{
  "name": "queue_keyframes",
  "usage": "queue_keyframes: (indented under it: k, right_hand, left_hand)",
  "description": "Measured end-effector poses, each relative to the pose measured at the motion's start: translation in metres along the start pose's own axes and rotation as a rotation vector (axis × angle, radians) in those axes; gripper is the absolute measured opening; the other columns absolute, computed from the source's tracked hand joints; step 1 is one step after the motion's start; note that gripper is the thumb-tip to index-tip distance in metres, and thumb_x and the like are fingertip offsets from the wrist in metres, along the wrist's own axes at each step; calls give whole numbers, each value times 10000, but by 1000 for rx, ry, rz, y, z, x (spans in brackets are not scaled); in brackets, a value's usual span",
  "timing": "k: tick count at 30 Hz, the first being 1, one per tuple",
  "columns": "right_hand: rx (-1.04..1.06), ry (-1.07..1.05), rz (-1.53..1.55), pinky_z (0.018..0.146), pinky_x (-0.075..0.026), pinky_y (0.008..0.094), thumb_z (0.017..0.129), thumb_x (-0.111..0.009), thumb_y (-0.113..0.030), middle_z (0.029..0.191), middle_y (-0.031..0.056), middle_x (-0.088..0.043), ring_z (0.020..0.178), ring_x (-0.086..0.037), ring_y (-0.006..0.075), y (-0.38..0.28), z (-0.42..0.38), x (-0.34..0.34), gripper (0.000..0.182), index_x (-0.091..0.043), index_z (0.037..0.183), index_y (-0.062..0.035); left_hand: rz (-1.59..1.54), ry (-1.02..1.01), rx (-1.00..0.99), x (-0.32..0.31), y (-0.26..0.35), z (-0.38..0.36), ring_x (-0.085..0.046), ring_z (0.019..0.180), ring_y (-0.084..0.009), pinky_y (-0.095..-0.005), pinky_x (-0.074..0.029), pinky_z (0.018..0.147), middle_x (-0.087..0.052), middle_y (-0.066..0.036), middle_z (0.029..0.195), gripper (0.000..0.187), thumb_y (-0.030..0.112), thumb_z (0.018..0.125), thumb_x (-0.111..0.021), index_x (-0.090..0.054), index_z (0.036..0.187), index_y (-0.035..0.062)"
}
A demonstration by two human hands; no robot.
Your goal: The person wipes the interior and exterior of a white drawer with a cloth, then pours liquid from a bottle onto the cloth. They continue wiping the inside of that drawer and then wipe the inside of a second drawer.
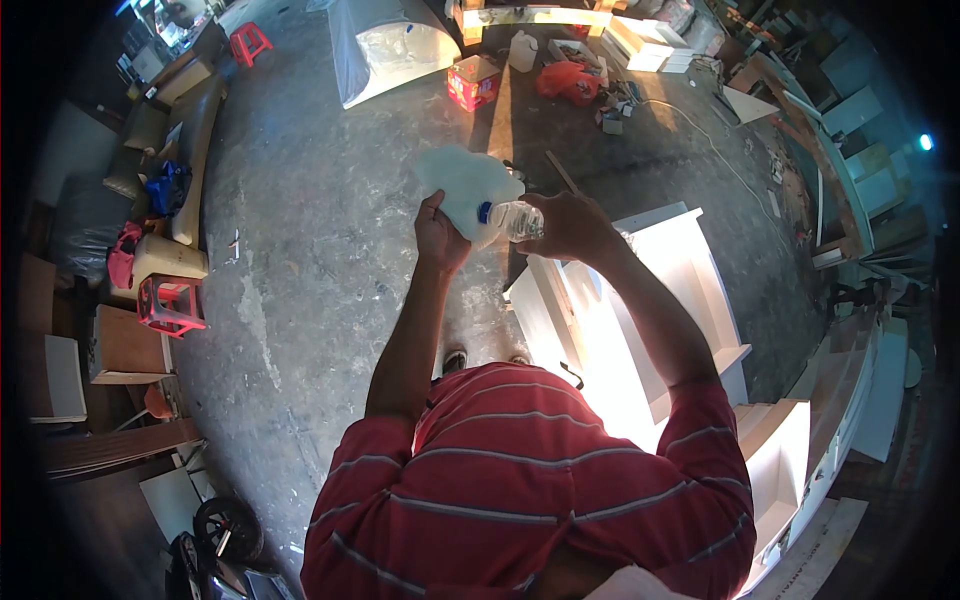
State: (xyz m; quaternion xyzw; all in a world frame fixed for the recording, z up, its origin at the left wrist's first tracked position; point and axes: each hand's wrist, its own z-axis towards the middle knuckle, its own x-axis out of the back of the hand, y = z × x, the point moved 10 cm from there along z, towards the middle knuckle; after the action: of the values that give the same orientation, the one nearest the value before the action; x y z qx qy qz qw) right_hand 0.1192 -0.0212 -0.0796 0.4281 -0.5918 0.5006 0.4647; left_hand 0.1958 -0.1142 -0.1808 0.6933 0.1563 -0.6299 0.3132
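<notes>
Held out in front of my body, my left hand is closed on the lower edge of a pale, whitish-green cloth, thumb at its left side. The cloth spreads up and away from the palm. My right hand is wrapped round a clear plastic bottle. That bottle lies nearly on its side, its blue cap pointing left and overlapping the cloth in this view. Both hands are above the concrete floor.
White cabinet frames stand close on my right. A red stool and a long sofa are at the left. Further ahead are a red carton, a white jug and an orange plastic bag.
</notes>
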Motion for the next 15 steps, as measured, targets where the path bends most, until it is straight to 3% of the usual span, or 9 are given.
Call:
queue_keyframes:
  k: [8,15]
  right_hand:
    - [-84,152,441,794,-497,430,664,-715,-473,828,178,-662,836,-648,326,28,-15,-25,715,-510,1240,-103]
    - [-107,156,279,781,-498,430,657,-726,-458,810,171,-662,819,-648,318,39,-28,5,698,-527,1224,-102]
  left_hand:
    - [-60,64,-43,18,21,-1,-383,1260,-317,-501,-275,1057,-414,-135,1360,518,279,892,-380,-342,1345,30]
    - [-33,64,6,13,16,-6,-397,1250,-316,-493,-284,1054,-423,-125,1354,505,274,889,-391,-359,1336,42]
